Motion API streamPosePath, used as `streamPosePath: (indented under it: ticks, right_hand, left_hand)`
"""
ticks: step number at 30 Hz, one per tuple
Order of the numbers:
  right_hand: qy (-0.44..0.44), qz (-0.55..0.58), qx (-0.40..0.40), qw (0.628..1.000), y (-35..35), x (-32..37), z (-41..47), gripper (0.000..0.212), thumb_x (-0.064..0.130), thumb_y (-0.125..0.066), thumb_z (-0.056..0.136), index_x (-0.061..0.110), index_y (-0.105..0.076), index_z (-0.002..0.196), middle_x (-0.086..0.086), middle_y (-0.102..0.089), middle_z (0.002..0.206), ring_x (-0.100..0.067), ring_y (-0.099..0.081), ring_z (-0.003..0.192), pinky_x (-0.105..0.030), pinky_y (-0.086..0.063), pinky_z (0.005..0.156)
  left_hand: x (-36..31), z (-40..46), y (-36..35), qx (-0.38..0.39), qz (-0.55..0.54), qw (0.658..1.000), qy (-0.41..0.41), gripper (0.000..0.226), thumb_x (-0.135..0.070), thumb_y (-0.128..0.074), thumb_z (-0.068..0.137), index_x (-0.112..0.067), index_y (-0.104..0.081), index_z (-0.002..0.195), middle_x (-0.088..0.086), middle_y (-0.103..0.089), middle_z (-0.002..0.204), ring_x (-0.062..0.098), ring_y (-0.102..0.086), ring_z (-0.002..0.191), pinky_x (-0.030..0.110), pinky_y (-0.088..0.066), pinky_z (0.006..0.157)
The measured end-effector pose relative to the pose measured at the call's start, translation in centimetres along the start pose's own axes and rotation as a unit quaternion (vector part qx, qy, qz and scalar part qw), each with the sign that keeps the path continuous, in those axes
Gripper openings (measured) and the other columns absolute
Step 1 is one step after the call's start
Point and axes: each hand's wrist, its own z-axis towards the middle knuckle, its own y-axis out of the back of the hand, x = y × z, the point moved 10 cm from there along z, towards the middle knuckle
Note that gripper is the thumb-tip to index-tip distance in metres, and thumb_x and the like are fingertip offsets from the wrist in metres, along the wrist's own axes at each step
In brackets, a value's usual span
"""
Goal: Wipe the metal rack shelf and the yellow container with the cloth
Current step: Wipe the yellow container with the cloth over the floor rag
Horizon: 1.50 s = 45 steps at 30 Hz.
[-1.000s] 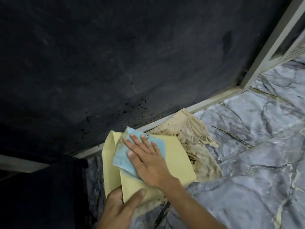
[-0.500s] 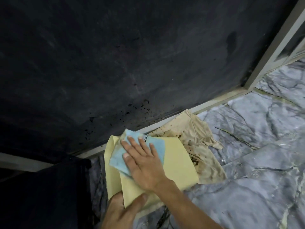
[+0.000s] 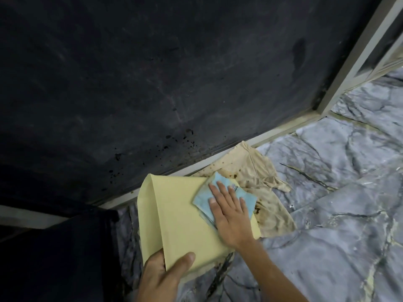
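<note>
Down at the far left I see only a dark block [image 3: 54,258] in shadow, nothing I need. Next comes my left hand [image 3: 162,277], clamped on the near corner of the yellow container [image 3: 181,216], thumb on top and the fingers hidden beneath. The container lies tilted on the grey marbled floor [image 3: 338,247], its far edge near the pale frame [image 3: 283,129] under the big dark panel [image 3: 174,73].

Further right, my right hand [image 3: 229,216] lies flat and spread, fingers wide, pressing the folded blue cloth [image 3: 218,198] onto the container's upper right part. It grips nothing; the palm alone pins the cloth.

I judge the wipe is about halfway over this face. To do it well I should keep the left hand firm so the container does not skid, press evenly through the whole palm, and sweep in overlapping strokes toward the bare left part.

Beyond the cloth a stained beige rag [image 3: 261,182] lies partly under the container; I should keep the clean cloth off it.
</note>
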Motion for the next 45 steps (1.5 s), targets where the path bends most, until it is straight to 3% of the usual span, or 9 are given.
streamPosePath:
  ticks: [5,10,17,20,24,31,36,39,45]
  right_hand:
    - [-0.052,0.026,-0.048,0.997,2.5,-4.9,-1.7,0.041,0.064,-0.016,0.097,0.067,-0.017,0.138,0.033,-0.007,0.156,0.004,0.006,0.146,-0.033,0.002,0.119]
    - [-0.113,0.067,-0.073,0.989,3.2,-5.3,-2.5,0.038,0.065,-0.012,0.096,0.067,-0.014,0.134,0.034,-0.009,0.152,-0.004,0.0,0.149,-0.035,0.003,0.12]
    - [0.06,-0.031,0.044,0.997,-2.0,8.7,-1.2,0.051,0.06,0.002,0.096,0.057,0.001,0.148,0.036,0.005,0.156,0.005,0.02,0.143,-0.034,0.019,0.114]
    - [0.112,-0.018,0.057,0.992,-1.6,9.7,-0.5,0.05,0.049,-0.012,0.104,0.047,-0.004,0.152,0.029,0.0,0.159,0.007,0.012,0.144,-0.029,0.014,0.116]
    - [-0.004,-0.06,0.012,0.998,-0.1,1.8,-0.2,0.06,0.06,-0.015,0.099,0.04,-0.004,0.155,0.018,0.009,0.161,-0.001,0.015,0.146,-0.032,0.012,0.117]
    - [-0.172,-0.035,-0.008,0.984,1.9,-6.8,-0.6,0.062,0.061,-0.013,0.097,0.039,-0.001,0.154,0.008,0.002,0.165,-0.012,0.005,0.15,-0.044,0.0,0.121]
    - [-0.034,-0.063,0.036,0.997,-0.8,1.8,-0.5,0.06,0.066,0.002,0.091,0.049,0.008,0.148,0.029,0.015,0.155,0.008,0.027,0.139,-0.032,0.017,0.115]
    - [0.077,-0.029,0.081,0.993,-2.5,8.1,0.4,0.056,0.066,-0.011,0.094,0.055,-0.007,0.149,0.035,0.004,0.156,0.007,0.014,0.143,-0.03,0.011,0.116]
    - [0.064,-0.052,0.059,0.995,-0.9,7.4,2.4,0.053,0.071,-0.021,0.092,0.064,-0.013,0.143,0.028,0.001,0.159,-0.001,0.01,0.146,-0.043,0.008,0.118]
  left_hand:
    - [0.7,0.2,0.3,0.001,-0.019,1.0,0.021,0.017,-0.016,-0.088,0.076,-0.019,-0.084,0.092,-0.01,-0.084,0.093,0.012,-0.074,0.1,0.026,-0.053,0.082]
    - [0.6,0.3,-0.2,0.011,-0.037,0.999,0.009,0.024,-0.018,-0.088,0.073,-0.031,-0.084,0.092,-0.01,-0.085,0.091,0.002,-0.077,0.091,0.03,-0.054,0.084]
    - [0.9,0.9,-0.6,0.032,-0.022,0.999,-0.016,0.048,-0.006,-0.088,0.073,-0.052,-0.081,0.084,-0.04,-0.075,0.089,-0.03,-0.063,0.087,-0.007,-0.045,0.066]
    - [2.0,1.8,-1.0,0.068,-0.002,0.998,0.01,0.024,-0.029,-0.089,0.074,-0.03,-0.081,0.097,-0.035,-0.077,0.095,-0.012,-0.07,0.101,0.008,-0.052,0.078]
    - [2.9,0.9,0.7,-0.05,-0.048,0.997,0.025,0.034,-0.022,-0.092,0.062,-0.035,-0.083,0.092,-0.014,-0.084,0.085,-0.008,-0.075,0.075,0.024,-0.051,0.072]
    - [2.0,0.8,0.3,-0.001,-0.06,0.996,0.06,0.02,-0.018,-0.086,0.075,-0.023,-0.084,0.094,-0.014,-0.084,0.095,0.002,-0.075,0.092,0.024,-0.05,0.078]
    - [0.7,0.6,-0.8,0.07,-0.024,0.997,0.027,0.025,-0.026,-0.086,0.072,-0.023,-0.078,0.095,-0.017,-0.082,0.098,-0.012,-0.071,0.089,0.001,-0.049,0.071]
    - [-0.2,0.6,-0.7,0.069,0.001,0.998,0.011,0.024,-0.015,-0.083,0.082,-0.031,-0.077,0.098,-0.035,-0.078,0.096,-0.025,-0.065,0.09,-0.005,-0.045,0.069]
    - [0.9,1.1,-1.3,0.091,0.015,0.994,0.051,0.024,-0.025,-0.082,0.082,-0.029,-0.077,0.105,-0.025,-0.081,0.101,-0.014,-0.071,0.093,0.011,-0.051,0.076]
